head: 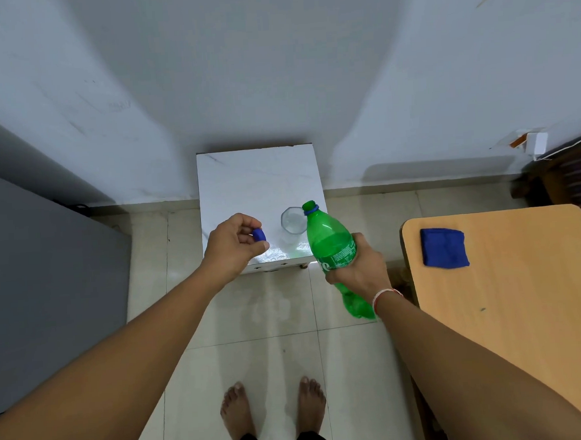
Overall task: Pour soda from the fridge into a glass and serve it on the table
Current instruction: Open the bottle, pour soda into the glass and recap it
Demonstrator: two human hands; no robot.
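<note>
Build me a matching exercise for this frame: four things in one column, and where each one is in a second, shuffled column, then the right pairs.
Things:
1. blue cap
2. green bottle
3. glass
4. blue cloth

Places:
A. lying on the wooden table
B. pinched in the left hand
C. standing on the white stand
D. gripped in the right hand, its open neck tilted toward the glass

Pairs: 1-B, 2-D, 3-C, 4-A

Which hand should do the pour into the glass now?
Right hand: it grips the open green bottle, whose mouth is tilted toward the glass. The left hand is occupied holding the blue cap.
</note>
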